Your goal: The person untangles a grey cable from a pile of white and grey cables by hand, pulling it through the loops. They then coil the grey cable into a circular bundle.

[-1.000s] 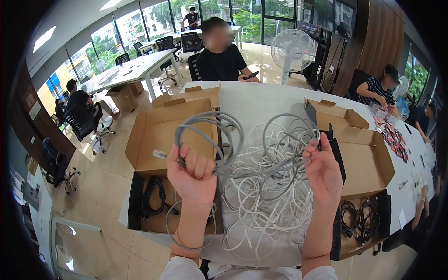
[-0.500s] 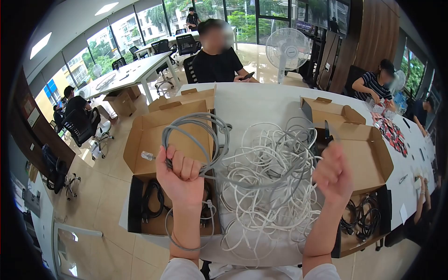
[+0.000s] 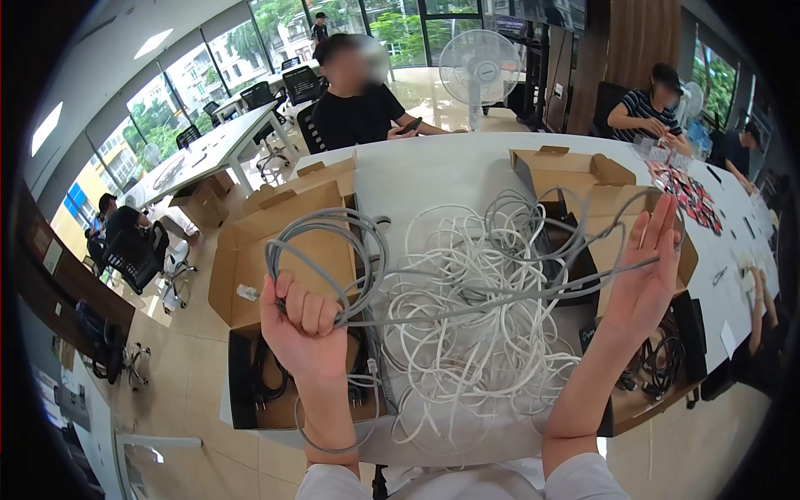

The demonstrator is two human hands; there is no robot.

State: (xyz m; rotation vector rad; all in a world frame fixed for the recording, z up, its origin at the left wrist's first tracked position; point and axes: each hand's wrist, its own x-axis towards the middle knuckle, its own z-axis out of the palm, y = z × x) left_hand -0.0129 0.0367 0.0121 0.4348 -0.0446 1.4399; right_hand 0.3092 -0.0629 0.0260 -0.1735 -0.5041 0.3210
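Note:
My left hand [image 3: 302, 325] is closed round a coil of grey network cable [image 3: 372, 250], whose loops stand up above the fist. A clear plug [image 3: 247, 292] sticks out to its left, and a loose loop hangs by the forearm. My right hand [image 3: 652, 262] is raised on the right, fingers straight and close together. A stretch of the same cable runs across to it and bends round at the fingers; the thumb's hold is partly hidden. Between and beyond my hands lies a tangled heap of white cables [image 3: 467, 333], with some grey loops among them.
Open cardboard boxes with black cables stand left [image 3: 250, 375] and right [image 3: 675, 367] on the white table [image 3: 425, 158]. A person [image 3: 358, 104] with a phone sits opposite, near a standing fan [image 3: 479, 71]. Another person [image 3: 650, 112] works at the right by red packets [image 3: 687, 196].
My right hand has moved right and up, its fingers straightening from a curl, and the grey cable now stretches across to it. My left hand keeps its coil. The view has shifted slightly.

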